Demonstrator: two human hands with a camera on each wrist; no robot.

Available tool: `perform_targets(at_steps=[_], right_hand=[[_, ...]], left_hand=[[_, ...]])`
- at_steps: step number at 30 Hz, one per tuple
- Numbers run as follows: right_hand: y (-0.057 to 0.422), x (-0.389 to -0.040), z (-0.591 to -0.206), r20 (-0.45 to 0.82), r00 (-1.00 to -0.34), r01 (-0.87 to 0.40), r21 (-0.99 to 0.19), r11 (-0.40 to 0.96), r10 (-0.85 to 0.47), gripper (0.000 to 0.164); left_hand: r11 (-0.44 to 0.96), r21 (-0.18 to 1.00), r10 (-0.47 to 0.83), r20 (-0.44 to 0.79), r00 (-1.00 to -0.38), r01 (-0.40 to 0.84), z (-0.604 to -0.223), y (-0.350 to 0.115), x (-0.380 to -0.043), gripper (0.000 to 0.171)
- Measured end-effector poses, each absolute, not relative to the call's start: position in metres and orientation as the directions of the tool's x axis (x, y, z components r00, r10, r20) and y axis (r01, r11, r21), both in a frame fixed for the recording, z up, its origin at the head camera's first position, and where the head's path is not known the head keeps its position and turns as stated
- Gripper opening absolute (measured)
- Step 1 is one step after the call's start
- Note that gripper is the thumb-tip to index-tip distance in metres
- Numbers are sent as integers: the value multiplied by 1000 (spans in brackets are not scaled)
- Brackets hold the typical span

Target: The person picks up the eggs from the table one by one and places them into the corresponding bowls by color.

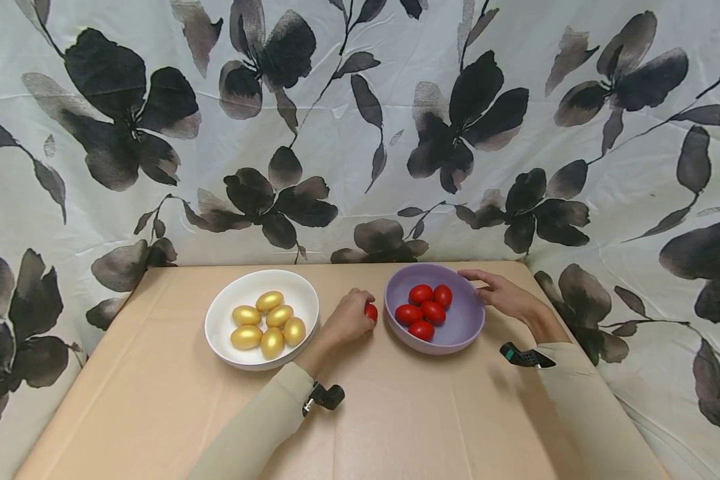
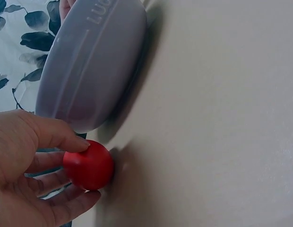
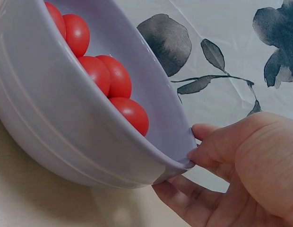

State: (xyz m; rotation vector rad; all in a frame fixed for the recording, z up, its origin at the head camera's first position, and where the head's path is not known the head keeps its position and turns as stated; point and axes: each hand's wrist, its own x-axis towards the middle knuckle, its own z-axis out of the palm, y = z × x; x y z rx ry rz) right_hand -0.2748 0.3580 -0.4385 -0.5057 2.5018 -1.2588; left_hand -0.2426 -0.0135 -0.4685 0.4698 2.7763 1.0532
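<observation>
Between the thumb and fingertips of my left hand (image 1: 349, 317) is a red egg (image 2: 89, 165), held just left of the purple bowl (image 1: 471, 333) and close over the table. Several more red eggs (image 1: 421, 293) lie inside that bowl. At the bowl's right side my right hand (image 1: 507, 295) pinches the rim, thumb on top and fingers beneath, as the right wrist view (image 3: 260, 165) of the hand shows. To the left of my left hand stands a white bowl (image 1: 216, 320) with several shiny gold eggs (image 1: 246, 337) in it.
A light wooden-coloured table (image 1: 396, 427) carries both bowls near its far edge. Behind it and along the sides hangs a white cloth (image 1: 360, 187) printed with dark flowers. Each wrist wears a small black camera (image 1: 330, 397).
</observation>
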Motion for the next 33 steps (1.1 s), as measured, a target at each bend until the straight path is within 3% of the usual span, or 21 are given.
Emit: perform_targets(at_steps=[33], right_hand=[[360,-282,-439,-105,-890,-181,-812,555,-444,60]], left_hand=[[727,651,303,-18,-953,219,-465,-15,-244,42]])
